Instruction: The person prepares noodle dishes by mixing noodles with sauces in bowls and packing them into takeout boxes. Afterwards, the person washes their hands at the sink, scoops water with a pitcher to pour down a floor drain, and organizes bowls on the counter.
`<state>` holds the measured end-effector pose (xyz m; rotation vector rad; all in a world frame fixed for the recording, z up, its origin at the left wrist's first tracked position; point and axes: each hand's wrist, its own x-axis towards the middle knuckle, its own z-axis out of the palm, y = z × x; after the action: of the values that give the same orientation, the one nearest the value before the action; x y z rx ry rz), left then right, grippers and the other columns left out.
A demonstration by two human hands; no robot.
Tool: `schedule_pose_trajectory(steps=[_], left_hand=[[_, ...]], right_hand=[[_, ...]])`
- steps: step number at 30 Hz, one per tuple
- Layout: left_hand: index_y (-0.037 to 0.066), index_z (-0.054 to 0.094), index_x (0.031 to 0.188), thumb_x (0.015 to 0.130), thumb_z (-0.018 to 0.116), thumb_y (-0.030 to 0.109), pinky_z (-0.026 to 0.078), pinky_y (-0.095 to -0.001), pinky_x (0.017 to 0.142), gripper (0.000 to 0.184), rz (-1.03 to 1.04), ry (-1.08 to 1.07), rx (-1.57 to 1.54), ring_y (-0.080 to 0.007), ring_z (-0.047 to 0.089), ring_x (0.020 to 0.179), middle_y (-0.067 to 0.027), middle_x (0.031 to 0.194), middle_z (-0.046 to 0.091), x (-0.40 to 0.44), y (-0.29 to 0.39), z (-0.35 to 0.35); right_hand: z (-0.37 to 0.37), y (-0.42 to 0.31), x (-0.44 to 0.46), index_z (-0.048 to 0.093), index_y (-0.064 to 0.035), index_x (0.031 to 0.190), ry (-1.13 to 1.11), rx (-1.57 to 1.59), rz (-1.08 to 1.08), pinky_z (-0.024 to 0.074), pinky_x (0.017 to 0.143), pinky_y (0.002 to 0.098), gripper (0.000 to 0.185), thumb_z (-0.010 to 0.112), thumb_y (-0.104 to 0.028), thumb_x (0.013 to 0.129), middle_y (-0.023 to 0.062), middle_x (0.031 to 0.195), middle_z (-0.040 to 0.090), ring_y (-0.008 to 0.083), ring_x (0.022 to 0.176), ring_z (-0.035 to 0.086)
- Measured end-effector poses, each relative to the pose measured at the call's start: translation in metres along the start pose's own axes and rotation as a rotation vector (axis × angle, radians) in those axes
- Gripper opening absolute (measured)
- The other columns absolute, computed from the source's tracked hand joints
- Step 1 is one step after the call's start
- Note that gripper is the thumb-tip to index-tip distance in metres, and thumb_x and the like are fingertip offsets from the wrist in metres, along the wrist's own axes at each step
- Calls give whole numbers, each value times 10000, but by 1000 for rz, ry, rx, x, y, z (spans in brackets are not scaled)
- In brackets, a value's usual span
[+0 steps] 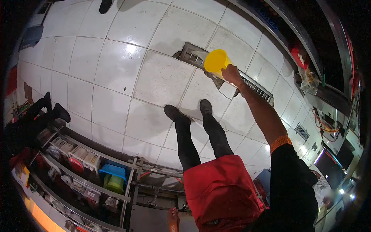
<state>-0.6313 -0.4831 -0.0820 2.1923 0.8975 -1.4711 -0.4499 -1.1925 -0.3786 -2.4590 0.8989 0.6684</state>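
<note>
My right hand (232, 75) grips the handle of a yellow plastic jug (215, 60) and holds it out over the floor drain. The jug is tilted, its mouth facing up toward me and to the left. A pale streak, perhaps water, runs from its rim over the broken drain opening (190, 53). The slotted metal drain grate (255, 86) continues to the right, partly behind the hand and forearm. My left hand (173, 215) is low at the bottom, beside a steel counter (148, 218), with an orange band on the wrist. Its fingers look curled; anything inside them is hidden.
White floor tiles (162, 79) surround my black shoes (172, 112). Shelving at lower left holds white baskets (84, 157) and a green container (114, 182). Another person's dark shoes (61, 113) are at the left. A person in white (321, 189) is at the far right. Steel racks line the upper right.
</note>
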Motion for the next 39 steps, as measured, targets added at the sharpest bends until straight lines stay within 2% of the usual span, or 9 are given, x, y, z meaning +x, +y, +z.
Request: schedule_pose_trajectory(steps=[2,16,22,25,27,31,33,37,39], left_hand=[[46,541,1095,904,583,297,465,-272,618,318,-37,-5,64,-144,596,772,-61,922,607,-16,39,0],[43,581,1026,869,614,245,419,-255,542,258,-212,-126,-558,-144,562,724,-61,901,580,0,-3,1],[44,591,1006,886,592,269,420,-257,542,255,-130,-96,-602,-149,564,704,-73,886,589,6,-23,11],[43,586,1016,904,579,283,444,-257,573,265,246,85,-252,-142,565,713,-63,898,588,5,-34,21],[41,579,1029,909,579,297,472,-258,613,283,-1,30,-128,-141,568,710,-64,900,591,-6,-2,16],[40,572,1093,887,608,242,462,-261,540,291,-86,-44,-354,-125,573,649,-65,846,625,0,-18,17],[38,582,1014,919,551,279,481,-286,552,261,-121,-329,-1147,-167,558,632,-62,800,591,9,-45,16],[40,585,1008,937,499,282,475,-287,525,266,-235,-259,-1107,-179,561,629,-60,811,593,12,-54,20],[42,587,1017,952,459,275,480,-283,536,274,-192,-170,-721,-188,575,645,-69,837,602,5,-34,16]], right_hand=[[-3,-5,-2,664,26,785,13,37,122,522,645,433,295,526,-235,796,213,772,639,335,726,656],[-21,-11,12,639,28,851,36,-53,193,534,721,441,322,571,-286,831,240,858,649,388,845,644],[-40,-34,7,651,27,870,35,-42,217,536,732,447,268,563,-218,805,237,873,654,382,844,651],[-41,-42,10,651,45,864,54,-66,204,542,726,444,238,564,-155,769,237,865,658,371,834,660],[-39,-46,12,650,47,873,39,-86,220,544,724,442,233,562,-144,773,232,877,659,367,834,662],[-39,-51,14,644,51,920,44,-145,165,546,726,436,230,541,-108,792,222,907,658,353,847,664],[-40,-55,14,643,52,933,45,-171,141,547,724,432,233,531,-102,800,218,910,658,347,852,664],[-39,-59,18,646,43,921,62,-220,135,551,710,419,226,506,-98,815,209,902,658,337,850,667],[-39,-61,19,647,41,914,73,-218,130,551,710,419,223,501,-96,817,208,896,658,332,848,668]])
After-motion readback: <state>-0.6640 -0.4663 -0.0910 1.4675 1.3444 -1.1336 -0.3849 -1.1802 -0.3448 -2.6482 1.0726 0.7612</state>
